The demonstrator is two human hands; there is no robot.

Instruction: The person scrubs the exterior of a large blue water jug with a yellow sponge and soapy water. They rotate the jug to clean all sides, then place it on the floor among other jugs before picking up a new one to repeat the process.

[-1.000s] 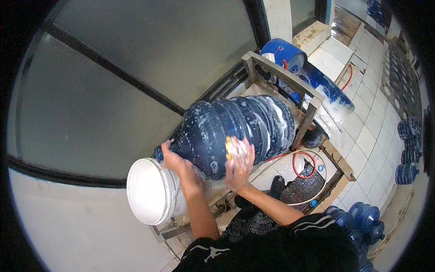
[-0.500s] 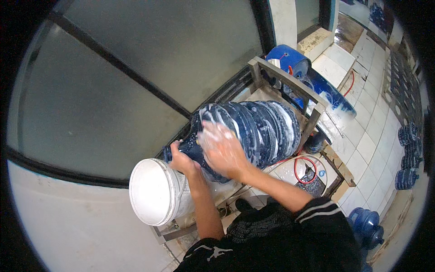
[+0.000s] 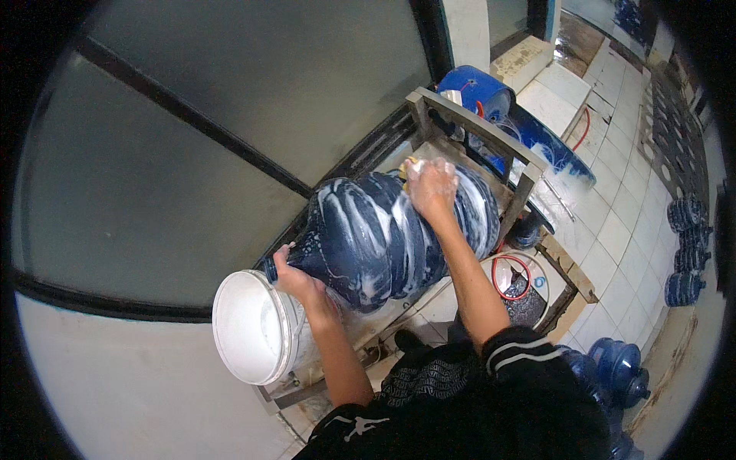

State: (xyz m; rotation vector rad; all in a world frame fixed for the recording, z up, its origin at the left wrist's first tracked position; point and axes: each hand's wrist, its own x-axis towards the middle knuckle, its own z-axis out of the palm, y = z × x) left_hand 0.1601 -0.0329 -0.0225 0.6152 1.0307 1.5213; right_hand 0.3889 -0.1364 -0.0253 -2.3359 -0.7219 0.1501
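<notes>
White bucket (image 3: 304, 346), seen by me remotely: just beside the bottle's neck, I judge for easy reach. Left hand (image 3: 297, 282): wrapped around that neck, probably to stop rolling. Soapy blue bottle (image 3: 349, 238): on its side on a metal stand. Right hand (image 3: 433, 186), well apart from the left: fingers bent over a yellow sponge (image 3: 404, 170), pressing it to the bottle. End rail (image 3: 477, 128): beyond the base, likely checking any sliding.

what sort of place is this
Probably a washing area for large water jugs: a soapy blue jug lies on its side under the right hand, which holds a yellow sponge, and more blue jugs are gathered at the right.
</notes>
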